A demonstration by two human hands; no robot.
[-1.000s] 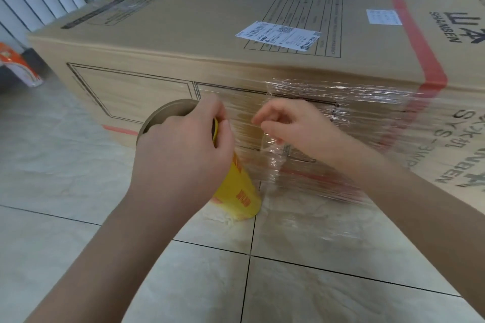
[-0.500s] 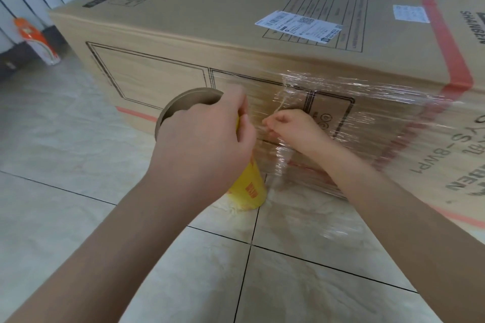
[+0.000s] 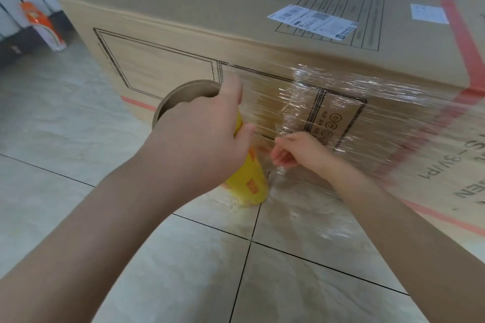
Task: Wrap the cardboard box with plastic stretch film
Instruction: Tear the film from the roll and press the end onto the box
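Cardboard box (image 3: 210, 21) lies on the tiled floor (image 3: 52, 126), filling the upper half of the frame; stretch film (image 3: 380, 118) covers only its near side, right of centre. Left hand (image 3: 199, 139), centre frame, has its fingers curled round the top of the yellow film roll (image 3: 249, 183), held tilted just beside the box, presumably to keep the sheet taut; right hand (image 3: 296, 152), just right of it, appears to pinch loose film at the box face, likely to anchor it; top and left end bare; wrapping judged early.

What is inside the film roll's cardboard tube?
Only its bare brown inner wall shows. The left hand gripping the roll covers much of the opening; the rest is hidden.
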